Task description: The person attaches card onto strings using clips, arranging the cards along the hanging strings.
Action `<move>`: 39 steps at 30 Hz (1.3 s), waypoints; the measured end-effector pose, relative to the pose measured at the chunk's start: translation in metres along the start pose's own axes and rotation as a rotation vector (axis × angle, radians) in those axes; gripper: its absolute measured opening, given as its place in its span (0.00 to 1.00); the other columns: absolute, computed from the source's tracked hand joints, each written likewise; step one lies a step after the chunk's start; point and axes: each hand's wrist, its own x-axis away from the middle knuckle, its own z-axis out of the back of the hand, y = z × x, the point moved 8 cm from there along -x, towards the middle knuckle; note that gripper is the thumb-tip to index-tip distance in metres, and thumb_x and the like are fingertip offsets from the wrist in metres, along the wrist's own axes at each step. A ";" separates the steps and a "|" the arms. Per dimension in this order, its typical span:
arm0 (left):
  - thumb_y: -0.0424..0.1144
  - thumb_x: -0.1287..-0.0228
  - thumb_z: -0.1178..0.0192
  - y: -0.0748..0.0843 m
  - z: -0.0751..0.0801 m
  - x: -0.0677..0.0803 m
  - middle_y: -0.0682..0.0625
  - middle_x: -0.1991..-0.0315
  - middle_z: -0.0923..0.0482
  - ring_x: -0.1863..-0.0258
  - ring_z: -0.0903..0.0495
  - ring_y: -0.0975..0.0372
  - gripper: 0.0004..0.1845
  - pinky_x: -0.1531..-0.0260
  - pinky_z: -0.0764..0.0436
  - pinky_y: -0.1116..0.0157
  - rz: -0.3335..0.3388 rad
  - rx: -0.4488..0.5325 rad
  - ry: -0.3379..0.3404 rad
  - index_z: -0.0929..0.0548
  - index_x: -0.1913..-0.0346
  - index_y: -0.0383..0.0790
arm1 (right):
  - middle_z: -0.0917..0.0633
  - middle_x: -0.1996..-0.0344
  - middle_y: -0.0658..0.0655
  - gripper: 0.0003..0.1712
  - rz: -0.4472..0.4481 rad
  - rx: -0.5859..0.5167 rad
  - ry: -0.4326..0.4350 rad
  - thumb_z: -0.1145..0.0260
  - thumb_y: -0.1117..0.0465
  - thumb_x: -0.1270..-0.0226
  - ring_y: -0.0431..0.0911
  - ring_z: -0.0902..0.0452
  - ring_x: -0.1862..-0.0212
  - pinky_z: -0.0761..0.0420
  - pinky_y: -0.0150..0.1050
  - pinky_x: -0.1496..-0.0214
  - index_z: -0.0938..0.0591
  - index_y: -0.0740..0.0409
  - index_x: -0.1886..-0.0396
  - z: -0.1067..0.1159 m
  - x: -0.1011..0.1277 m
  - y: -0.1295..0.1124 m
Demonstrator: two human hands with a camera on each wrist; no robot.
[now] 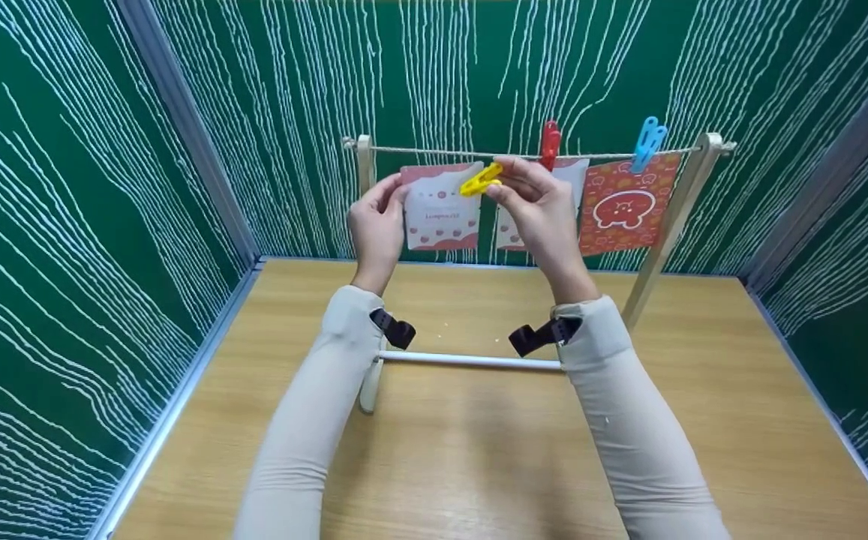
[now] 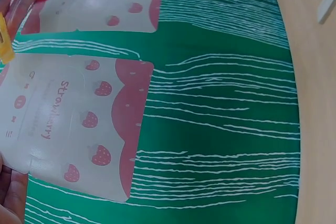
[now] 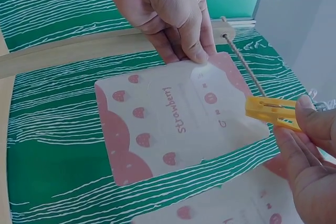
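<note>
**Count of pegs, cards and hands at the little drying rack**

Three clothes pegs show: one yellow peg (image 1: 480, 180) at the left, one red peg (image 1: 550, 145) in the middle and one blue peg (image 1: 649, 144) at the right. Three cards hang along one string (image 1: 449, 153): two strawberry cards, the left strawberry card (image 1: 440, 210) and the middle strawberry card (image 1: 575, 174), and one orange card (image 1: 626, 202) at the far right. One wooden rack (image 1: 674, 217) stands on one wooden table (image 1: 479, 450). Two hands are in view, the left hand (image 1: 376, 225) and the right hand (image 1: 539, 210).
</note>
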 end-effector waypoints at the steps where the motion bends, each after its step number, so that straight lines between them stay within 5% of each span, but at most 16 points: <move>1: 0.40 0.33 0.42 0.002 0.000 0.000 0.46 0.54 0.16 0.61 0.20 0.61 0.16 0.57 0.18 0.67 -0.001 0.004 -0.002 0.18 0.45 0.41 | 0.17 0.47 0.59 0.21 0.009 -0.003 0.012 0.34 0.62 0.36 0.44 0.18 0.48 0.22 0.34 0.44 0.21 0.64 0.44 0.000 -0.001 -0.002; 15: 0.40 0.33 0.43 0.012 -0.002 -0.004 0.47 0.53 0.16 0.60 0.19 0.61 0.16 0.55 0.18 0.67 -0.018 0.011 -0.010 0.18 0.45 0.42 | 0.17 0.50 0.56 0.20 0.065 -0.001 0.124 0.34 0.61 0.36 0.43 0.17 0.50 0.21 0.34 0.45 0.19 0.62 0.46 0.004 -0.014 -0.023; 26: 0.40 0.33 0.43 0.012 -0.002 -0.006 0.46 0.53 0.16 0.59 0.19 0.60 0.15 0.55 0.18 0.67 -0.021 0.022 -0.007 0.18 0.45 0.42 | 0.17 0.55 0.55 0.17 0.117 0.074 0.155 0.33 0.60 0.38 0.40 0.18 0.57 0.19 0.30 0.58 0.17 0.60 0.49 -0.002 -0.025 -0.032; 39: 0.39 0.32 0.43 0.014 -0.002 -0.007 0.46 0.53 0.16 0.59 0.19 0.60 0.15 0.54 0.18 0.67 -0.011 0.047 -0.017 0.18 0.45 0.42 | 0.17 0.57 0.60 0.15 0.095 0.159 0.112 0.34 0.66 0.38 0.42 0.18 0.57 0.20 0.30 0.49 0.16 0.61 0.51 -0.017 -0.040 -0.036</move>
